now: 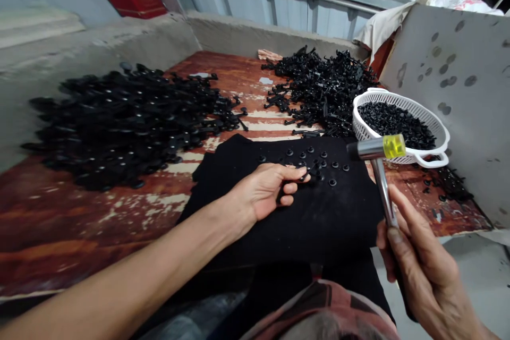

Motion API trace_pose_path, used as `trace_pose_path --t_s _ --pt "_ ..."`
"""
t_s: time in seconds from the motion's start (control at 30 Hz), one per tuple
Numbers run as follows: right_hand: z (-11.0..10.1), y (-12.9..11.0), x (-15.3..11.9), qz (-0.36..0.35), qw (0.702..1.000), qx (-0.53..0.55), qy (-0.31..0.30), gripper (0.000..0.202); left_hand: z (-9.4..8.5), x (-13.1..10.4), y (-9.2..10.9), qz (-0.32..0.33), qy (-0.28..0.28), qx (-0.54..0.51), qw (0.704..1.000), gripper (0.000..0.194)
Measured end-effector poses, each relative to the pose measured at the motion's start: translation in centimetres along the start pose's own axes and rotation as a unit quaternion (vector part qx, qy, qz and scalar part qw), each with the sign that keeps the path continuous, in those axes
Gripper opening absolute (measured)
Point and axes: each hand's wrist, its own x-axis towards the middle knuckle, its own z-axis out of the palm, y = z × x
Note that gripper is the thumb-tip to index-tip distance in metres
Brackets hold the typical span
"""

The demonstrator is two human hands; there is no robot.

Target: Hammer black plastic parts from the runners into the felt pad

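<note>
My left hand (274, 188) is closed in a pinch over a black cloth (279, 239), its thumb and fingertips on a small black part whose exact shape is partly hidden. Around those fingertips, several small round black caps (332, 183) lie scattered on the cloth. Fingers wrapped round its handle, my right hand (418, 260) holds up a mallet (382, 186) with a metal head, one yellow face and one dark face. The mallet head is raised to the right of the caps, apart from them.
A large heap of black parts (119, 122) covers the table's left side. Another pile of black pieces (322, 85) lies at the back. To the right, a white basket (442, 133) holds many small black pieces, beside a spotted grey panel (478, 117). A concrete ledge (247, 32) runs behind.
</note>
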Motion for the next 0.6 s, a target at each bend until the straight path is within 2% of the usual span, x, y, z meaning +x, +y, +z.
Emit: trace_pose_path --t_s 0.2,0.33,0.4,0.5,0.6 --pt "0.1 2.6 -0.9 0.112 0.988 0.108 0.013 0.052 -0.9 -0.1 0.4 -0.032 -0.017 -0.025 0.999 0.014" --pt "0.1 3.0 -1.3 0.159 0.98 0.107 0.052 0.055 -1.0 -0.1 0.6 -0.041 -0.021 -0.021 0.999 0.015" --pt "0.1 3.2 -1.4 0.166 0.978 0.116 0.044 0.055 -0.9 -0.1 0.7 -0.039 -0.026 -0.009 0.999 0.015" --pt "0.1 3.3 -1.6 0.171 0.975 0.135 0.032 0.055 -0.5 -0.3 0.7 -0.023 -0.041 0.032 0.998 0.016" --pt "0.0 3.1 -1.9 0.179 0.973 0.137 0.045 0.053 0.1 -0.7 0.6 0.016 -0.079 0.131 0.988 0.014"
